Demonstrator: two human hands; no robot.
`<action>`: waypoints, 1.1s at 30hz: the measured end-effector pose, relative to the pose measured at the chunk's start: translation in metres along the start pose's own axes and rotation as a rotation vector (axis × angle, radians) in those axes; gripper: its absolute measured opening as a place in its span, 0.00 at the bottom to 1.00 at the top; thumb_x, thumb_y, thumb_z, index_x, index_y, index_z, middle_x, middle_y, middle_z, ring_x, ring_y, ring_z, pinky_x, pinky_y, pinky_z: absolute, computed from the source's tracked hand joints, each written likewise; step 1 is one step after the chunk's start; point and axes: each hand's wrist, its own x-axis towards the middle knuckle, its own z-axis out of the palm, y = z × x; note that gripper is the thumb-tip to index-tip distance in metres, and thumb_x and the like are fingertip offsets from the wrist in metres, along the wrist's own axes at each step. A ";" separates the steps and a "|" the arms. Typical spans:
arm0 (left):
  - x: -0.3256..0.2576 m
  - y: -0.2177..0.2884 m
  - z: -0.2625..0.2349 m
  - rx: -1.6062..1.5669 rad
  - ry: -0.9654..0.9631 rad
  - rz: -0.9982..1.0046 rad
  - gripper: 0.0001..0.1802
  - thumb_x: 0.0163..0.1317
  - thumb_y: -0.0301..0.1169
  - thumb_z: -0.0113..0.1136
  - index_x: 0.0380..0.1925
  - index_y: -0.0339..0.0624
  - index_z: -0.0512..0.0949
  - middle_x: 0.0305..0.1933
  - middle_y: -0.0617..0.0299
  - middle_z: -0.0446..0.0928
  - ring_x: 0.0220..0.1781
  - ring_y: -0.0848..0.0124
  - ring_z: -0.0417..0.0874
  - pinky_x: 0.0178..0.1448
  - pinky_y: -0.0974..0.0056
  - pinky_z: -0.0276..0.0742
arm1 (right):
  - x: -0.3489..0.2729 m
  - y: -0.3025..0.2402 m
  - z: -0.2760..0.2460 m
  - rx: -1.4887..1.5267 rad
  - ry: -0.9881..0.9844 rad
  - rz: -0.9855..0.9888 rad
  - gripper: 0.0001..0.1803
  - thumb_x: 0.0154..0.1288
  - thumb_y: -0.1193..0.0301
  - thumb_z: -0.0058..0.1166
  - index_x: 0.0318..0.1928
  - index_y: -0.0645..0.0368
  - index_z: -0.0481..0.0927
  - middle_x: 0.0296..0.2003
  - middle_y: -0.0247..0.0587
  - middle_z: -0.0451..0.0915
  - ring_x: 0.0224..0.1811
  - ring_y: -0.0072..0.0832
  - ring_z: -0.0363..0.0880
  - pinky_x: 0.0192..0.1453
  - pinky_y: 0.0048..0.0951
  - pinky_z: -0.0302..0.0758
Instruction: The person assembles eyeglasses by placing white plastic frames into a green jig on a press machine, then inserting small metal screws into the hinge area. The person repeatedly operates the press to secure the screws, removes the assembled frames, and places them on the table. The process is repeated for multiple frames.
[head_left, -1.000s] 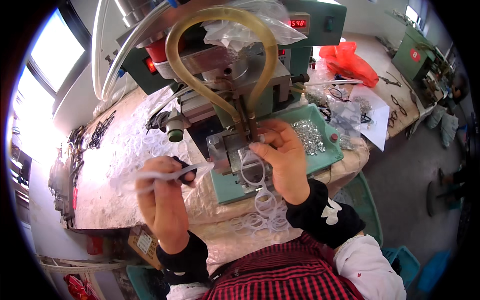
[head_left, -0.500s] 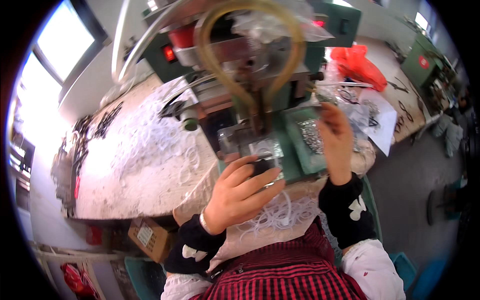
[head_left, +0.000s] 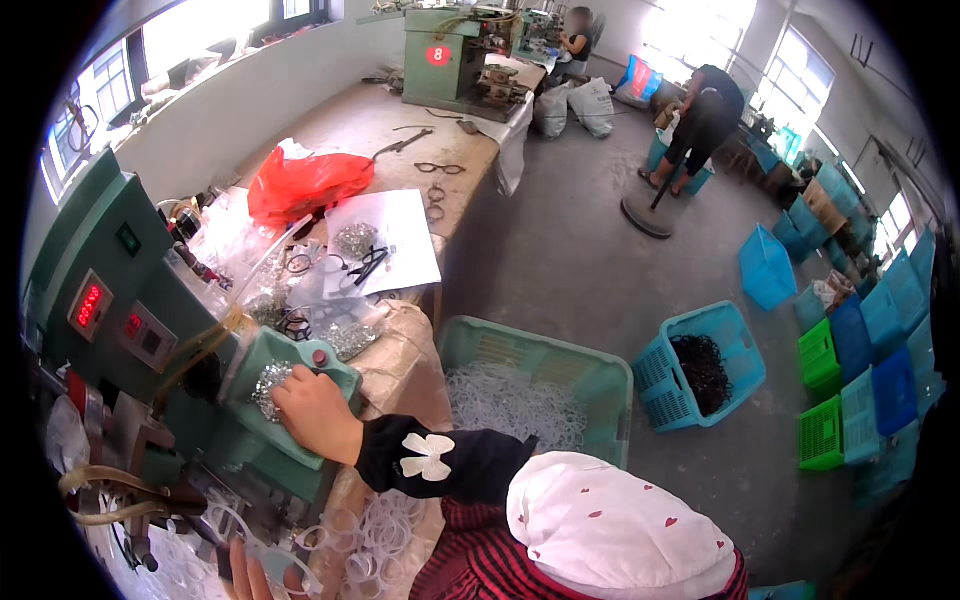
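My right hand [head_left: 318, 412] reaches into a green tray [head_left: 343, 380] on the machine. Its fingers are bent together at a pile of small shiny metal parts [head_left: 270, 390]; whatever is between the fingertips is too small to make out. My left hand [head_left: 250, 578] is at the lower edge, cut off by the frame, with its fingers and thumb around a clear plastic eyeglass frame [head_left: 262, 545], close beside the machine's working head. Several clear eyeglass frames [head_left: 380, 535] lie heaped between my body and the machine.
The green machine [head_left: 100, 250] with red displays stands at left. Behind the tray are plastic bags, a white sheet [head_left: 405, 235] and a red bag [head_left: 305, 185]. A green crate [head_left: 625, 400] of clear frames and a blue basket [head_left: 735, 315] stand right. Two people are farther off.
The view has swung far to the right, bringing the room and crates in. My right hand's fingers have come down to the metal parts. My left hand is now partly out of the picture.
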 end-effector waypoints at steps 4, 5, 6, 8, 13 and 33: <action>-0.005 -0.033 -0.048 0.247 0.108 -0.275 0.13 0.69 0.28 0.64 0.51 0.32 0.82 0.50 0.48 0.84 0.51 0.49 0.84 0.60 0.50 0.80 | -0.002 -0.001 -0.003 0.055 0.045 -0.030 0.05 0.51 0.73 0.61 0.31 0.56 0.81 0.33 0.38 0.80 0.44 0.39 0.76 0.38 0.39 0.72; -0.011 -0.048 -0.059 0.312 0.013 -0.384 0.12 0.69 0.26 0.65 0.50 0.32 0.82 0.51 0.48 0.83 0.51 0.50 0.84 0.61 0.51 0.80 | -0.002 0.001 -0.002 0.068 0.054 -0.044 0.05 0.50 0.73 0.61 0.31 0.56 0.81 0.33 0.38 0.80 0.44 0.38 0.77 0.38 0.39 0.72; -0.027 -0.073 -0.066 0.295 -0.105 -0.426 0.11 0.70 0.26 0.62 0.49 0.36 0.83 0.59 0.47 0.79 0.59 0.50 0.80 0.64 0.51 0.78 | 0.001 -0.002 -0.002 0.087 0.042 -0.044 0.05 0.52 0.74 0.61 0.32 0.56 0.81 0.33 0.38 0.80 0.45 0.38 0.77 0.39 0.39 0.73; -0.071 -0.123 -0.061 0.390 -0.346 -0.265 0.11 0.70 0.27 0.60 0.50 0.39 0.83 0.62 0.46 0.77 0.62 0.50 0.78 0.65 0.50 0.77 | 0.013 -0.009 -0.003 0.128 0.028 -0.043 0.05 0.54 0.74 0.60 0.33 0.56 0.82 0.33 0.37 0.79 0.45 0.38 0.78 0.42 0.39 0.76; -0.169 -0.176 -0.027 0.025 -0.295 -0.841 0.20 0.64 0.24 0.66 0.56 0.39 0.81 0.55 0.45 0.81 0.59 0.50 0.81 0.68 0.52 0.74 | 0.017 -0.013 0.004 0.418 0.142 -0.026 0.07 0.55 0.77 0.61 0.36 0.56 0.84 0.33 0.40 0.80 0.43 0.41 0.79 0.45 0.40 0.76; -0.097 -0.132 -0.014 -0.378 0.283 -1.202 0.12 0.79 0.32 0.50 0.47 0.35 0.79 0.35 0.67 0.77 0.33 0.82 0.73 0.39 0.75 0.69 | 0.034 -0.112 -0.026 0.855 -0.184 0.073 0.17 0.56 0.79 0.65 0.48 0.64 0.81 0.37 0.41 0.84 0.42 0.30 0.84 0.49 0.29 0.78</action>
